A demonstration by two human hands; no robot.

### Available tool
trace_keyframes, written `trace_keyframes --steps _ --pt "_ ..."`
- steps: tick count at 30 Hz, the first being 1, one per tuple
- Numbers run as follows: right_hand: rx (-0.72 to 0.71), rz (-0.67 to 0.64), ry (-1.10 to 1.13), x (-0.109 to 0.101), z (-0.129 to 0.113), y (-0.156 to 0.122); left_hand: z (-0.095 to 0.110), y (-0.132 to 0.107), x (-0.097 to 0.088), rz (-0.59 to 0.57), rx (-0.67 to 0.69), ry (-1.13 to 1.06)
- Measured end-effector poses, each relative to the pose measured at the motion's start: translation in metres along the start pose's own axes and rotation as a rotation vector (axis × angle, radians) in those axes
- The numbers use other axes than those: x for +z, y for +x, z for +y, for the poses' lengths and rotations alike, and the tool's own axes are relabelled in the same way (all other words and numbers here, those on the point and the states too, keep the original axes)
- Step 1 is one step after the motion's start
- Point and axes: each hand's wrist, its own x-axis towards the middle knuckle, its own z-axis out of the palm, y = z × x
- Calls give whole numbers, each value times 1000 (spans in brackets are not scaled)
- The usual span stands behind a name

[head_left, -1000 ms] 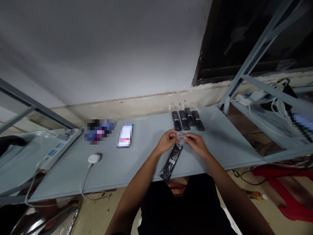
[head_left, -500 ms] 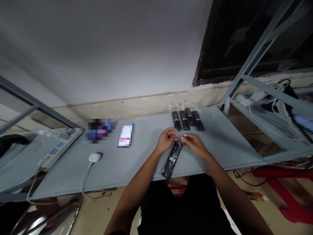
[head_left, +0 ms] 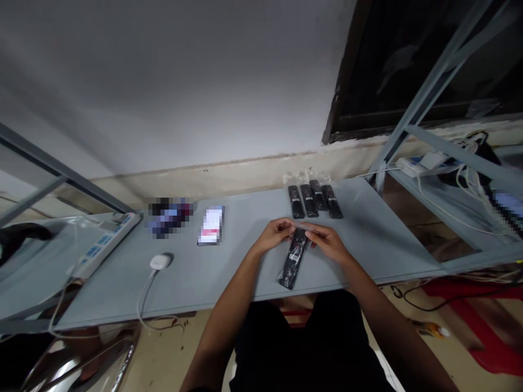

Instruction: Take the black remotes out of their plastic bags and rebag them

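A black remote control (head_left: 293, 268) in a clear plastic bag lies slanted on the table in front of me, a small white label across its middle. My left hand (head_left: 278, 233) pinches the upper left end of the bag. At the upper right, my right hand (head_left: 326, 239) grips the same end, its fingers close to the remote's top. Just beyond my hands, several more bagged black remotes (head_left: 309, 200) lie side by side, their clear bag ends towards the wall.
On the grey table (head_left: 241, 272), a lit phone (head_left: 211, 225) lies left of my hands. Further left are a white charger with a cable (head_left: 159, 262), a blurred bluish object (head_left: 170, 216) and a power strip (head_left: 108, 245). Metal frame posts (head_left: 394, 144) rise at both sides.
The bagged remote has shifted slightly away from the table's front edge and stands a little steeper. My hands keep hold of its upper end, the left moved slightly.
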Motion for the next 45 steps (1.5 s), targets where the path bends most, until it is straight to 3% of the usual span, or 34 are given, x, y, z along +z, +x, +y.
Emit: trace_keyframes --steps 4,8,15,20,24,29,40,45 --pt "-16 -28 44 -3 -7 -1 2 0 2 43 37 45" --pt "7 36 32 1 -12 0 8 -2 6 40 57 107" --pt "57 -13 31 8 -12 1 12 -4 12 41 133 265" --pt "18 151 6 10 -9 5 20 -22 25 297 278 722" --pt "40 232 4 12 -5 8 24 -41 41 267 162 981" --pt "43 256 -47 15 -2 7 22 -51 52 267 85 999" --pt "32 248 -44 17 -3 3 25 -56 54 314 105 966" --pt "-52 189 -122 10 -2 3 17 -54 58 358 153 956"
